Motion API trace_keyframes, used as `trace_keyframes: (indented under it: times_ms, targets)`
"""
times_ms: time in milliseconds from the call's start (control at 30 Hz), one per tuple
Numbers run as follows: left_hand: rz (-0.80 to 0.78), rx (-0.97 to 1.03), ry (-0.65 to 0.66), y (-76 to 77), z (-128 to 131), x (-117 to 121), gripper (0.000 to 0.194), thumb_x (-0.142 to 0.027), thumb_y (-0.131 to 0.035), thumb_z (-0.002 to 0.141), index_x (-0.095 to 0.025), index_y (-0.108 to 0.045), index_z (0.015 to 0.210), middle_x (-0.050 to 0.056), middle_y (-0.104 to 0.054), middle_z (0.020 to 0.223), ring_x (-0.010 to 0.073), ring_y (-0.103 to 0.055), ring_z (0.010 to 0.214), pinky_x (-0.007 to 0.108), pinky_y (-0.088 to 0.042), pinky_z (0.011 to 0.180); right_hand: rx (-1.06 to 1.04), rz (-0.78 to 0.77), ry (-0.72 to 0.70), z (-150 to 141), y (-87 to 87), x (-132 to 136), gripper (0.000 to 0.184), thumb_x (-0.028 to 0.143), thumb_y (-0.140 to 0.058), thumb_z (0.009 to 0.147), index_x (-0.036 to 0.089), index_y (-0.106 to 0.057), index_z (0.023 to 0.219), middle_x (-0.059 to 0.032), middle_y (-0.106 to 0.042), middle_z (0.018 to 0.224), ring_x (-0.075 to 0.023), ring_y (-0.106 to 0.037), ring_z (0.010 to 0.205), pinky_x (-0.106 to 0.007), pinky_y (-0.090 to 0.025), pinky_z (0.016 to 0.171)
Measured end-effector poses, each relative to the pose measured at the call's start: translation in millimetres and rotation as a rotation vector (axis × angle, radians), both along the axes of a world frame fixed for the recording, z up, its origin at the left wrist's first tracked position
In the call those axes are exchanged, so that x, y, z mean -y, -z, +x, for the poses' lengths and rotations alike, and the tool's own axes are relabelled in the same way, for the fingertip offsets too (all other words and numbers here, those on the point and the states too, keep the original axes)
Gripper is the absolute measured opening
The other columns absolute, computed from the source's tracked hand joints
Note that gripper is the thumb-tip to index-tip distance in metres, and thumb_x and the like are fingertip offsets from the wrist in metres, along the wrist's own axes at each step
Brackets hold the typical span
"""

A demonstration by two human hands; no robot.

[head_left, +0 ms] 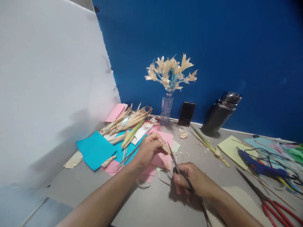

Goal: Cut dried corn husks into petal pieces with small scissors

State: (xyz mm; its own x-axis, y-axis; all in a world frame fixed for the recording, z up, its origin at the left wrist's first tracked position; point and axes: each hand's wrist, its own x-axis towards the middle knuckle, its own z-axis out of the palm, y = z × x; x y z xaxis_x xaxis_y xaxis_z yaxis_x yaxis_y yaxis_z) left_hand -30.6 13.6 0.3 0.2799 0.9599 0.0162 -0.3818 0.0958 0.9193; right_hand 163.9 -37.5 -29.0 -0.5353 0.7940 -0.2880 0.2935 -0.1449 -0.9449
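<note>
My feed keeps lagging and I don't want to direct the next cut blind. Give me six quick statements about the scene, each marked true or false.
1. The right hand holds black-handled scissors. True.
2. The left hand holds nothing. False: it pinches a pale piece.
3. Pale flowers stand in a clear vase. True.
4. The phone lies flat. False: it stands propped up.
5. The flask is between the vase and the phone. False: the phone is between the vase and the flask.
6. Red-handled scissors lie to the right of the right hand. True.
</note>
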Motion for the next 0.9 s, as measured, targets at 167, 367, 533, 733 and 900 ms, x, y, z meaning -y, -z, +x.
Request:
trace_keyframes:
  times_ms: [167, 367, 533, 733, 900]
  targets:
    - [-0.005, -0.013, -0.002, 2.6, -1, -1, 0.011, -0.016, -0.062, 0.068, -0.017, -0.051, 0.066, 0.003, -0.067, 0.061, 0.0162, -0.065, 0.058, 0.030, -0.052, 0.066, -0.009, -0.009, 0.026, 0, 6.1, -1, 0.054, 0.067, -0.069, 0.072, 0.016, -0.056, 0.066, -0.0027, -0.063, 0.057, -0.0064, -0.042, 0.041, -0.018, -0.030, 0.040]
    - [-0.003, -0.018, -0.004, 1.6, -2, -1, 0.011, -0.016, -0.062, 0.069, -0.018, -0.052, 0.066, 0.002, -0.066, 0.060, 0.0152, -0.064, 0.057, 0.030, -0.053, 0.065, 0.037, -0.063, 0.091, -2, 6.6, -1, 0.045, 0.057, -0.072, 0.071, 0.017, -0.054, 0.061, -0.0010, -0.061, 0.051, -0.0054, -0.038, 0.038, -0.019, -0.026, 0.038]
    - [-0.016, -0.017, -0.004, 0.6, -1, -1, 0.011, -0.018, -0.064, 0.069, -0.017, -0.054, 0.066, 0.002, -0.066, 0.061, 0.0150, -0.063, 0.058, 0.029, -0.052, 0.063, 0.079, -0.072, 0.130, -4, 3.2, 0, 0.036, 0.047, -0.070, 0.071, 0.016, -0.054, 0.059, -0.0011, -0.061, 0.049, -0.0053, -0.038, 0.037, -0.019, -0.026, 0.038]
    - [-0.024, -0.002, 0.027, 0.7, -2, -2, 0.008, -0.019, -0.063, 0.069, -0.016, -0.055, 0.066, 0.003, -0.066, 0.060, 0.0150, -0.062, 0.056, 0.029, -0.051, 0.062, 0.103, -0.128, 0.139, -3, 1.7, 1, 0.035, 0.044, -0.069, 0.072, 0.017, -0.052, 0.057, 0.0009, -0.058, 0.045, -0.0044, -0.035, 0.033, -0.019, -0.021, 0.035]
    - [-0.041, 0.015, 0.059, 3.3, -3, -6, 0.008, -0.018, -0.063, 0.066, -0.016, -0.056, 0.064, 0.003, -0.065, 0.059, 0.0136, -0.060, 0.054, 0.027, -0.049, 0.060, 0.036, -0.125, 0.223, -2, -1.7, 2, 0.038, 0.047, -0.071, 0.072, 0.016, -0.054, 0.059, -0.0004, -0.060, 0.049, -0.0046, -0.036, 0.035, -0.020, -0.020, 0.037]
